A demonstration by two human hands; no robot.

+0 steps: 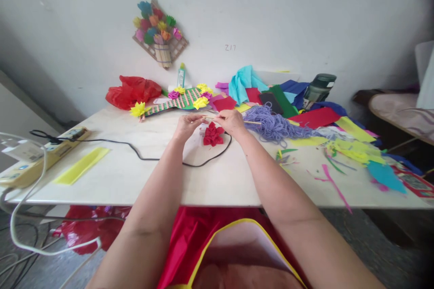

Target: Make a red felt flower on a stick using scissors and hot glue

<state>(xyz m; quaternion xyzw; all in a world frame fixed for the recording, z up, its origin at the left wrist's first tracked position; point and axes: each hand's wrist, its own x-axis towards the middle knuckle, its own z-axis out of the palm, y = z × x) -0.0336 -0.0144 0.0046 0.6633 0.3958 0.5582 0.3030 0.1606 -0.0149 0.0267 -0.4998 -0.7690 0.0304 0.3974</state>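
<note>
A thin wooden stick (252, 122) runs sideways between my two hands, just above the table. My left hand (188, 125) pinches it near its left end. My right hand (232, 122) is closed round its middle, and the stick pokes out to the right past that hand. Below and between the hands lies a red crepe-paper flower (213, 134). A bit of red shows at the left fingertips, too small to make out. Beyond the hands rests a green guitar-shaped piece (185, 100) with pink strips and yellow and purple paper flowers.
Purple yarn (271, 124) is heaped to the right, near coloured paper sheets (315, 117), scraps and a dark bottle (320, 88). A black cable (145, 159) crosses the table from a power strip (47, 158). A yellow strip (81, 165) and red bag (134, 91) are left.
</note>
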